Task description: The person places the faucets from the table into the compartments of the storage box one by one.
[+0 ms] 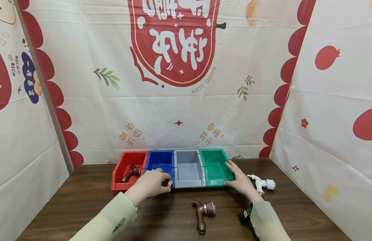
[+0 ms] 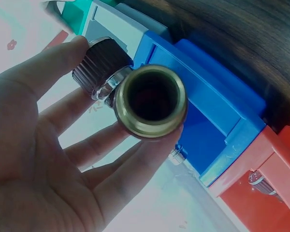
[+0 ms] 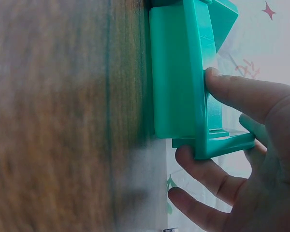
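Observation:
In the head view my left hand (image 1: 151, 183) holds a dark brown tap (image 1: 167, 183) at the front of the blue bin (image 1: 160, 158). The left wrist view shows the thumb on the tap's ribbed knob (image 2: 104, 65) and fingers beneath its body; the round brass end (image 2: 152, 101) faces the camera. My right hand (image 1: 241, 180) grips the front right corner of the green bin (image 1: 214, 165). In the right wrist view its thumb (image 3: 232, 92) presses the bin's front edge and another finger touches the side. A reddish-brown tap (image 1: 132, 172) lies in the red bin (image 1: 119, 169).
A grey bin (image 1: 189, 164) stands between the blue and green ones. On the brown table (image 1: 92, 201) lie another reddish-brown tap (image 1: 201, 214), a white tap (image 1: 262, 183) and a black item (image 1: 244, 217) by the right sleeve. Printed cloth (image 1: 180, 110) hangs behind the bins.

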